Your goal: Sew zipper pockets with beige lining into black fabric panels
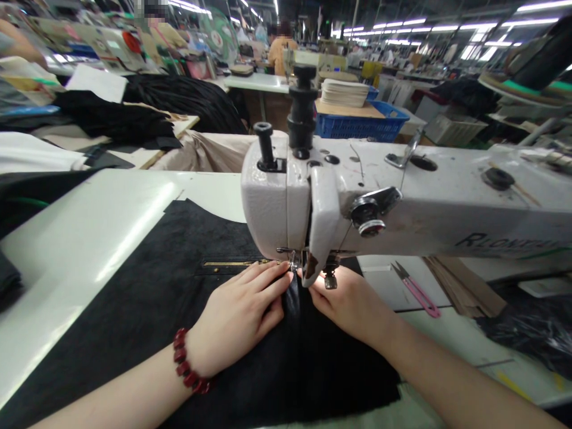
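Observation:
A large black panel, leather or cloth (147,286), lies under the head of a white sewing machine (286,196). A gold-toothed zipper (232,264) is set into it, left of the presser foot (294,262). My left hand (241,310), with a dark red bead bracelet (181,351) at its wrist, rests flat on the panel, fingers stretched toward the foot. On the other side my right hand (348,301) has its fingers curled in at the black panel close to the foot. The machine's head and a small lamp partly hide those fingertips.
Pink-handled thread snips (417,290) lie right of the machine's needle, beside brown strips (465,286) and black plastic (531,333). Behind the machine stands a blue crate (357,125) with stacked pale pieces (344,93). Black fabric (116,122) is heaped at back left; people work farther off.

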`<state>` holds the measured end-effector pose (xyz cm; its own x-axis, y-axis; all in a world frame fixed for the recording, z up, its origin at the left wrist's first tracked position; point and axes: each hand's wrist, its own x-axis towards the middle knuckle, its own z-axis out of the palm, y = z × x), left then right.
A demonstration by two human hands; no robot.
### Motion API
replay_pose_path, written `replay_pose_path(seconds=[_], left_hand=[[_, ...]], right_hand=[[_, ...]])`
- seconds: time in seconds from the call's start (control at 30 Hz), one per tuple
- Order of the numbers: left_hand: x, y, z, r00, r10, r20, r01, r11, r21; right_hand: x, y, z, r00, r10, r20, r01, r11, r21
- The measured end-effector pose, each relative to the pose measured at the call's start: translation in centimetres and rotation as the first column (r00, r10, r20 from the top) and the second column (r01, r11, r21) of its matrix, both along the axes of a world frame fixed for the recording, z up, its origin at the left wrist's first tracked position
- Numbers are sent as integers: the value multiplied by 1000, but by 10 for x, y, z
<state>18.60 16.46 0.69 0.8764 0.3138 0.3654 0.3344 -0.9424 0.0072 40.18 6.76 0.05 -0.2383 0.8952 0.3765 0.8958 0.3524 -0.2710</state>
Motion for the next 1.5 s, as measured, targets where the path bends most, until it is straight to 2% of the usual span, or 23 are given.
replay_pose_path(seconds=[0.17, 0.33, 0.57, 0.73, 0.93, 1.07, 1.3, 1.5], left_hand=[[1, 3, -2, 1000, -3, -11, 3, 1000, 5], [-3, 5, -1, 1000, -10, -3, 9, 1000, -23], [-21, -5, -2, 974, -175, -148, 160, 982, -105], [-26, -10, -9, 987, -111, -120, 72, 955, -289], [-23, -11, 3, 994, -15, -105, -33, 896, -443], [-24, -10, 6, 989, 31, -144, -100, 861, -499], [-25, -1, -4, 986, -98, -135, 29, 897, -441], [-25, -2, -7, 968, -179, -176, 121, 947, -299]], right_hand=[[1, 2, -2, 999, 20, -29, -19, 1000, 22], [1, 2, 6, 999, 30, 16, -30, 999, -29], [-2, -17, 18, 973, 49, 225, -25, 994, -108], [-9, -32, 10, 981, -43, 190, 63, 993, -100], [-22, -33, 3, 976, -160, 147, 173, 982, -79], [-27, -32, 1, 970, -177, 169, 190, 979, -69], [-25, -31, 4, 962, -141, 234, 168, 981, -97], [-20, -44, 10, 975, -61, 215, 93, 986, -140]])
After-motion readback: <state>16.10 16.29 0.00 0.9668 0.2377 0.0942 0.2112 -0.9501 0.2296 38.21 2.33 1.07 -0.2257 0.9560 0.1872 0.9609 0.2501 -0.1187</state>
